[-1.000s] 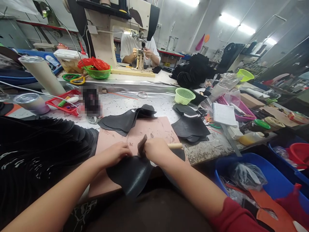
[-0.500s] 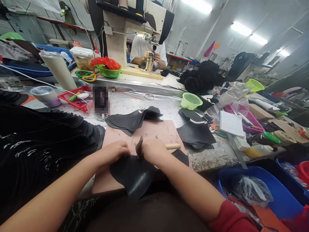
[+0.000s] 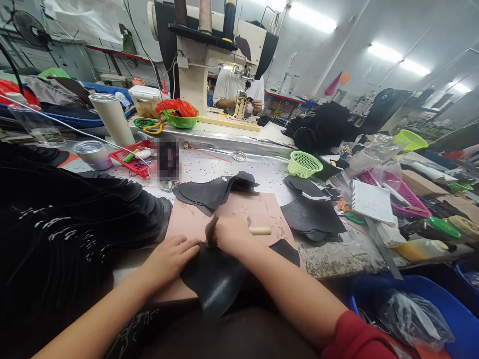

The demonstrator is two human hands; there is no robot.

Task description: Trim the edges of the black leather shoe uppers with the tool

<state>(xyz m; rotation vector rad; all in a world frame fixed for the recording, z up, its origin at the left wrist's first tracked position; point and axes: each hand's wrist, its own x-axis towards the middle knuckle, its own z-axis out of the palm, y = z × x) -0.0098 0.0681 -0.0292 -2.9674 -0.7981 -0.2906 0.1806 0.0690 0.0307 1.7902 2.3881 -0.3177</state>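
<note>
My right hand (image 3: 232,234) is wrapped round a hammer (image 3: 261,231); its pale wooden handle sticks out to the right and its dark head shows at the left of the fist. The head is at the upper edge of a black leather piece (image 3: 219,284), which lies on a pinkish board (image 3: 258,209) and bends down over the board's near edge. My left hand (image 3: 170,259) holds the leather's upper left edge, thumb and fingertips close together, just left of the hammer head. What lies under the fingertips is hidden.
A tall stack of black pieces (image 3: 93,219) stands on the left. More leather pieces lie behind the board (image 3: 209,194) and to its right (image 3: 314,214). Further back are a green basket (image 3: 305,164) and a sewing machine (image 3: 192,75), with a person behind it. A blue bin (image 3: 422,284) stands lower right.
The view has shifted, so the scene sits further right and lower. Both hands have moved left relative to the board, the hammer with the right one; the left fingers look straighter.
</note>
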